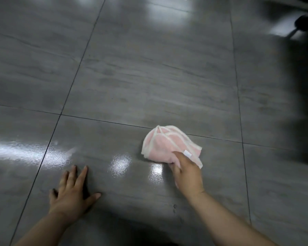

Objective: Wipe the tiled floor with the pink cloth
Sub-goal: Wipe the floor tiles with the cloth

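Note:
A bunched pink cloth (164, 145) with white trim lies on the grey tiled floor (149, 77), right of centre near a grout line. My right hand (187, 173) grips the cloth's near edge and presses it against the tile. My left hand (73, 190) rests flat on the floor at the lower left, fingers spread, holding nothing. Wet, shiny patches reflect light on the tile between the two hands.
Large glossy grey tiles with dark grout lines run across the whole view. A dark chair base with a caster wheel (303, 23) stands at the top right, and a dark shadowed area runs down the right side.

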{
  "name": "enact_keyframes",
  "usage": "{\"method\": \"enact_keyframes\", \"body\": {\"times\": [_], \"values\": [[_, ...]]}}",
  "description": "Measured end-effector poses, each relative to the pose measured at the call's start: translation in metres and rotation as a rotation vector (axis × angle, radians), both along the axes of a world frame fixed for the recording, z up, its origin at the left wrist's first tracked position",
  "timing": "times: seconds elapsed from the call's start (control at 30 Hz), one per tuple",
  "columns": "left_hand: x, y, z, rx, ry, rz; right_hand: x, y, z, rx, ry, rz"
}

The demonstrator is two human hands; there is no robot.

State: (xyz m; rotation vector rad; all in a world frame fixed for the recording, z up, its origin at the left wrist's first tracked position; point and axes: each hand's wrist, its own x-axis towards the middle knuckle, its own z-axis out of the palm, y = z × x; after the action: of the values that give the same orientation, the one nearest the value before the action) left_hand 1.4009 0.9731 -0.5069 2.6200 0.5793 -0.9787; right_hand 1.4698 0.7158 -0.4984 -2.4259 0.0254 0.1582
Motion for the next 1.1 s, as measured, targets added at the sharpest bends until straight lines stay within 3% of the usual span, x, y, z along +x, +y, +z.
{"method": "enact_keyframes", "body": {"times": [0.07, 0.23, 0.33, 0.4, 0.47, 0.57, 0.63, 0.77, 0.93, 1.1], "values": [[0.000, 0.002, -0.001, -0.011, -0.012, 0.016, 0.007, -0.001, 0.019, 0.295, 0.152, -0.234], [0.007, -0.009, 0.000, -0.084, -0.142, 0.181, 0.038, -0.066, 0.053, 0.514, 0.163, -0.511], [0.018, -0.015, -0.002, -0.067, -0.182, 0.145, 0.046, -0.115, 0.045, 0.321, 0.243, -0.600], [0.028, -0.018, -0.005, -0.056, -0.200, 0.114, 0.046, -0.136, 0.036, -0.054, 0.173, -0.639], [0.037, -0.019, -0.008, -0.053, -0.218, 0.110, 0.042, -0.132, 0.024, -0.342, 0.158, -0.484], [0.047, -0.015, -0.014, -0.029, -0.237, 0.120, 0.046, -0.108, -0.009, -0.570, 0.412, -0.164], [0.052, -0.003, -0.018, 0.022, -0.223, 0.139, 0.057, -0.092, -0.022, -0.601, 0.513, -0.157], [0.053, 0.019, -0.025, 0.067, -0.142, 0.144, 0.084, -0.063, -0.031, -0.578, 0.522, -0.265], [0.054, 0.027, -0.027, 0.006, -0.124, 0.128, 0.125, 0.046, -0.041, -0.647, 0.366, 0.058], [0.051, 0.036, -0.038, -0.039, -0.118, 0.132, 0.115, 0.197, -0.050, -0.547, 0.105, 0.766]]}}
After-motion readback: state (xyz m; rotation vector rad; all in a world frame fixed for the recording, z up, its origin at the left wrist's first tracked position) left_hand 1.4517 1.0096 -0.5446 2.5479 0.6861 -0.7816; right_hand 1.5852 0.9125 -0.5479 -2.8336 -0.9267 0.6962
